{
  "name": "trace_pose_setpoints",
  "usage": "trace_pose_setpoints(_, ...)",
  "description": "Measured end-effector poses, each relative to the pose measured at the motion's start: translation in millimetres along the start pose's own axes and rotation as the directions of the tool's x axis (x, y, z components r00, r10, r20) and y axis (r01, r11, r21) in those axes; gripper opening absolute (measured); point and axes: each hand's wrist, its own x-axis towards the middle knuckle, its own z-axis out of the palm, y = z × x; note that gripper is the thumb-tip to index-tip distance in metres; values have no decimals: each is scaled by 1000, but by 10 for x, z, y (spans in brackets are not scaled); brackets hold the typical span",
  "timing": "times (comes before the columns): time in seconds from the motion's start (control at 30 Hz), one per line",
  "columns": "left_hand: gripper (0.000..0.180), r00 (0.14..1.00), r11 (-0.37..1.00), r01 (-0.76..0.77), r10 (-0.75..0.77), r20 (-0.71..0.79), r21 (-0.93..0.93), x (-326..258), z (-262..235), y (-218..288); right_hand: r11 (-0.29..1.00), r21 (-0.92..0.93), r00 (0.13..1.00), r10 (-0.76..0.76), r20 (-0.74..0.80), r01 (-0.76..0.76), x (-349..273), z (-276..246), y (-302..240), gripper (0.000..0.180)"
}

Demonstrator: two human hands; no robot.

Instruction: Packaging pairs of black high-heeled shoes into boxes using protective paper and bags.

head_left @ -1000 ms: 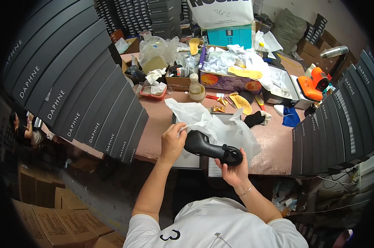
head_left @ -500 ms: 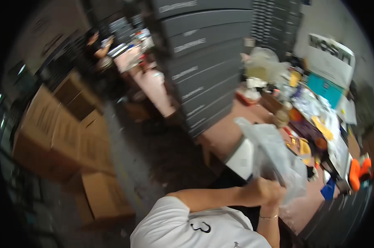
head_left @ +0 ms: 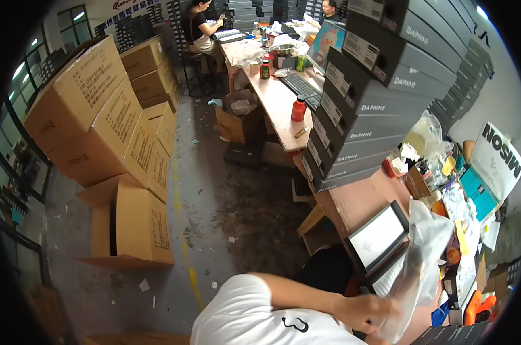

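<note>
My left hand (head_left: 368, 313), motion-blurred, is curled at the lower edge of a clear plastic bag (head_left: 427, 230) and appears to grip it. The bag hangs upright over the right part of the bench. A skin-toned patch shows dimly through the bag, perhaps my right hand; its fingers cannot be made out. Left of the bag lies a dark-rimmed shoe box lid (head_left: 378, 238) with a white inside and a small printed patch. White paper (head_left: 389, 279) shows just below it, partly behind the bag.
A tall stack of grey shoe boxes (head_left: 358, 135) stands on the pink bench (head_left: 352, 198). Clutter and orange-handled scissors (head_left: 479, 307) lie right. Brown cartons (head_left: 140, 221) line the left floor. Two people (head_left: 200, 29) are at the far table, with a red bottle (head_left: 298, 108) nearer.
The view has swung, so the shoe box stack appears farther right and the far table shows fully. My left hand sits lower; the right forearm with its bracelet has mostly gone from sight.
</note>
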Motion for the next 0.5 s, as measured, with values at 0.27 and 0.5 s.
trace_pose_setpoints(0.27,88,630,227,190,-775,-58,-955,56,-698,-370,740,-657,977,2,215,143,-201,-98,503,28)
trace_pose_setpoints(0.5,70,599,714,700,-604,-525,-22,-621,-1854,-157,970,-83,925,242,293,-227,-216,-283,310,39)
